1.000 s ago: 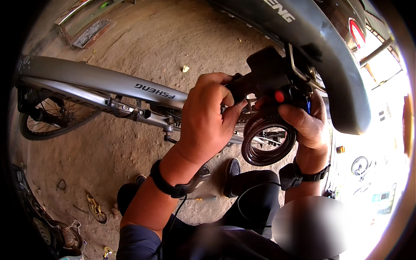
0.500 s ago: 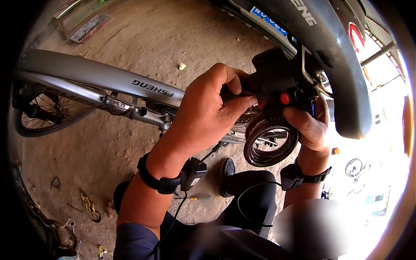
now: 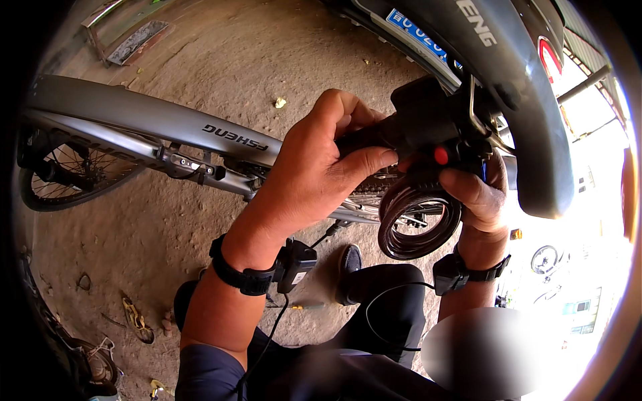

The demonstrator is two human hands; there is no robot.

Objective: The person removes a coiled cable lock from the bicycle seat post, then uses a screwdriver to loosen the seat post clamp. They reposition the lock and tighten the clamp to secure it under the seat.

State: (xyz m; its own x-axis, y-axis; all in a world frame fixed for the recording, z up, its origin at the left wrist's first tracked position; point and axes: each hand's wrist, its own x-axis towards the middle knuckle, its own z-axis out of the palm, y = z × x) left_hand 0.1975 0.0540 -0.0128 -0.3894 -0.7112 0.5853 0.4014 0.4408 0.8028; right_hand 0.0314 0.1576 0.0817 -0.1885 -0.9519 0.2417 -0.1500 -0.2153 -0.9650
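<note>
My left hand [image 3: 321, 157] is closed with thumb and fingers round a black, tube-like piece [image 3: 368, 137] that runs into a black fitting under the bicycle saddle [image 3: 528, 120]. My right hand [image 3: 475, 197] grips the top of a dark, coiled cable lock [image 3: 391, 230]; its thumb shows in front, and most of its fingers are hidden behind. Close above that thumb sits a round red button [image 3: 441, 156] on a black housing. A bent metal saddle rail [image 3: 473, 107] passes beside the fitting. The coil hangs below the housing.
A grey bicycle frame [image 3: 180, 127] stretches to the left, ending near a spoked wheel [image 3: 73, 170]. Behind the saddle is a vehicle with a blue plate [image 3: 418, 33]. A metal tray [image 3: 137, 41] lies on the dirt floor [image 3: 221, 60]. My knees are below the coil.
My left hand has shifted slightly up and left, and more of the black tube-like piece shows between thumb and fingers. The right hand keeps its grip on the coil, almost still.
</note>
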